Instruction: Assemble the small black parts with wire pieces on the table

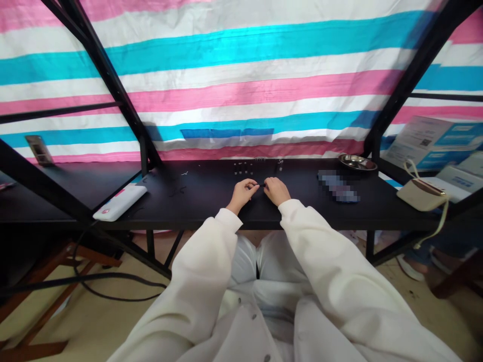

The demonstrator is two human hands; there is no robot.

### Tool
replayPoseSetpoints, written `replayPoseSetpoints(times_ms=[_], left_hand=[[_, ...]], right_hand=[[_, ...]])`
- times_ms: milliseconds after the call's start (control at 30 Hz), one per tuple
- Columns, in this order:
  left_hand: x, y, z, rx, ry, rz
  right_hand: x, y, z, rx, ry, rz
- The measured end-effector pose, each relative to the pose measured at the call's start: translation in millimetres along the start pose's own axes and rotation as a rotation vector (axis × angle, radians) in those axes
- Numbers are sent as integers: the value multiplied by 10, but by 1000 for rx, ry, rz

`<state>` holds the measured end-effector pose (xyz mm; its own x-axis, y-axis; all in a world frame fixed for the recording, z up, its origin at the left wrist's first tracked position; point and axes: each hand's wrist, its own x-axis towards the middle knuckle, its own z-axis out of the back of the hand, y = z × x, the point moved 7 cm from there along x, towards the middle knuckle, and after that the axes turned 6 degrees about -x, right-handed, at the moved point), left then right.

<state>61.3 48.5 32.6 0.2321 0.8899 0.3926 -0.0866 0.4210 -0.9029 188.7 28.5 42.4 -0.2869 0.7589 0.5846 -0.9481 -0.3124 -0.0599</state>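
Note:
Both hands rest on the black table [211,201], close together at its middle. My left hand [243,192] is curled in a pinch, and my right hand [276,190] is curled the same way. Between their fingertips sits a tiny dark part [261,185], too small to name. Just beyond the hands lie several small dark pieces [241,168] in rows and a few more small parts [279,163]. White sleeves cover both arms.
A white power bank [119,202] with a cable lies at the table's left edge. A metal dish [357,162] stands at the back right, a beige pouch [421,194] and printed boxes [433,141] farther right. Black frame struts rise on both sides before a striped tarp.

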Motion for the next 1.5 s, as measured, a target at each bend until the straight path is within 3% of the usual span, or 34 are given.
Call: replayPoseSetpoints(times_ms=[200, 367, 600, 800, 967, 1300, 1500], left_hand=[[-12, -94, 85, -21, -111, -27], [-30, -100, 210, 33, -252, -29], [-13, -24, 203, 152, -251, -38], [-22, -12, 166, 201, -223, -52], [-21, -26, 152, 250, -214, -61], [-16, 1, 131, 275, -183, -50], [-9, 24, 131, 266, -164, -54]], right_hand=[[-6, 71, 3, 183, 20, -37], [26, -61, 46, 421, -44, -209], [285, -325, -300, 416, 322, -535], [585, -309, -501, 322, 351, -549], [629, -221, -616, 279, 383, -569], [635, -293, -661, 292, 443, -545], [595, -478, -526, 269, 547, -484]])
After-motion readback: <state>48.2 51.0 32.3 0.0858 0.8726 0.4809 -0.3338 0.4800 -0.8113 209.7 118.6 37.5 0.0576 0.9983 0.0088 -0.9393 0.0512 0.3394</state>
